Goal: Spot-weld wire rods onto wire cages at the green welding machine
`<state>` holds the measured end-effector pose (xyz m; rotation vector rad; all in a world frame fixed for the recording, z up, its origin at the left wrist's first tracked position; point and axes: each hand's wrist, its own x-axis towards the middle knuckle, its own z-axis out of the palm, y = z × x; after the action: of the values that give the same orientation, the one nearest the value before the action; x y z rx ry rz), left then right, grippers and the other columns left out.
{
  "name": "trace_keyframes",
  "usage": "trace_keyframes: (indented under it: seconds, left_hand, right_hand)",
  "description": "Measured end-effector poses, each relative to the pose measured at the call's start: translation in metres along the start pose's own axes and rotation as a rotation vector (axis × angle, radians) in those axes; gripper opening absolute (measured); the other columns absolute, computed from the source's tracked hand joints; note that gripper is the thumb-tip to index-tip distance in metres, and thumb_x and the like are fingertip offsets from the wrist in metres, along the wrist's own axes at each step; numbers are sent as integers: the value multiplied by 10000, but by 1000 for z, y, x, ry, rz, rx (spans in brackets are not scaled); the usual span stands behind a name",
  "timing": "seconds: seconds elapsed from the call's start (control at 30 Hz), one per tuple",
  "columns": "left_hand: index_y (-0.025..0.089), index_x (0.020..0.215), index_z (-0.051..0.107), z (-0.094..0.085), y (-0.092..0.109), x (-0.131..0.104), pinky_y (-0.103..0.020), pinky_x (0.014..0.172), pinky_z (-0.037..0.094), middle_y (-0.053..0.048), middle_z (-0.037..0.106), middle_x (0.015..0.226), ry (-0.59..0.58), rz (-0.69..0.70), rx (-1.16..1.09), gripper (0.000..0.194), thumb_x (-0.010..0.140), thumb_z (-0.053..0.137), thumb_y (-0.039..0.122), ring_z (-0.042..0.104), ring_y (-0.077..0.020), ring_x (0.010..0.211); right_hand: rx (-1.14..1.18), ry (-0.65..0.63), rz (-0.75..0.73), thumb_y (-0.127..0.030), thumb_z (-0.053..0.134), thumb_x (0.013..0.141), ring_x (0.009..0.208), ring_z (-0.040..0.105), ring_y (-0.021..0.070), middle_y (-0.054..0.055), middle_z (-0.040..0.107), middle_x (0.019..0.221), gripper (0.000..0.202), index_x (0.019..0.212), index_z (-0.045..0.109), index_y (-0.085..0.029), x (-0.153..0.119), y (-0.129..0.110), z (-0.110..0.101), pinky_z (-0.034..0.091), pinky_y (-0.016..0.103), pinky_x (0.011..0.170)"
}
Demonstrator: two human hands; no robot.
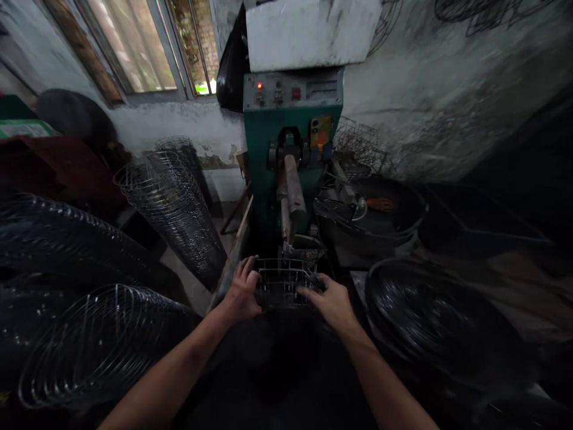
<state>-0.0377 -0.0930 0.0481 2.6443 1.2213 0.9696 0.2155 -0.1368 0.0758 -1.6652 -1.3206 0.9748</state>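
Observation:
A round-edged wire frame [283, 270], its bars thin and metallic, sits close in front of my body. My left hand [244, 288] grips its left side, with thumb and fingers curled around the edge. At the opposite side my right hand [330, 298] is closed on the wire, fingers bent inward. Just beyond the frame stands a green machine with a control panel [293, 91] and a lit red lamp. Its thick metal arm [293, 188] reaches down toward the frame. The frame's lower part is dark and hard to make out.
Tall stacks of wire rings [179, 209] stand at the left, with another wire stack [102, 346] nearer me. On the right are a dark basin [376, 221] holding an orange glove [380, 204] and a pile of shiny wire rings [421, 304]. A board edge [235, 245] rises left of the machine.

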Motion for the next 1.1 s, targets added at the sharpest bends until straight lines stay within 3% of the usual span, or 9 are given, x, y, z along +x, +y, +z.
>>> trace_keyframes:
  seconds: [0.1,0.27,0.5,0.63,0.83,0.97,1.1]
  left_hand:
    - [168,996,527,-1,3,1,-614,1112,350,-242,372,1482,-25,-25,-1,521,541,739,308,336,-432,1386]
    - [181,922,517,-3,3,-1,-612,1099,368,-249,342,1508,-46,-55,-49,411,572,705,286,323,-418,1404]
    - [176,936,513,4,3,-2,-612,1145,316,-253,335,1513,-6,-48,-64,432,607,735,347,298,-395,1428]
    - [167,963,504,9,0,-2,-622,1141,323,-276,350,1494,0,-44,-74,540,554,783,385,292,-417,1425]
    - [176,966,523,14,-6,0,-634,1132,329,-242,365,1498,-6,-71,-95,497,590,759,399,301,-406,1425]
    - [174,1018,545,20,-7,2,-588,1152,321,-200,381,1505,-6,-90,-81,304,741,631,264,305,-336,1439]
    - [159,1065,535,22,-9,-1,-578,1161,310,-219,392,1493,-7,-82,-91,304,788,592,274,290,-322,1447]
  right_hand:
    - [-100,-32,-40,-518,714,721,691,648,221,25,703,719,342,823,676,-193,2,-3,7,486,318,655]
    - [-156,32,-84,-570,700,720,609,605,196,3,654,611,361,717,645,-213,0,-4,12,447,295,604]
    - [103,36,39,-534,752,634,648,592,203,16,646,632,363,682,637,-193,5,-1,12,462,299,612]
    - [146,-5,-3,-561,710,657,684,621,232,54,679,687,385,699,666,-181,8,6,2,487,334,643]
    - [-133,93,-221,-486,567,837,781,681,258,71,747,844,316,919,713,-218,-6,-14,-3,515,353,753]
    - [-378,-139,-369,-286,481,912,950,681,239,72,742,1042,259,1050,691,-223,-3,-43,25,496,327,840]
    - [-749,-283,-323,-205,465,926,881,684,211,64,741,988,227,1001,679,-219,8,-61,49,459,270,731]
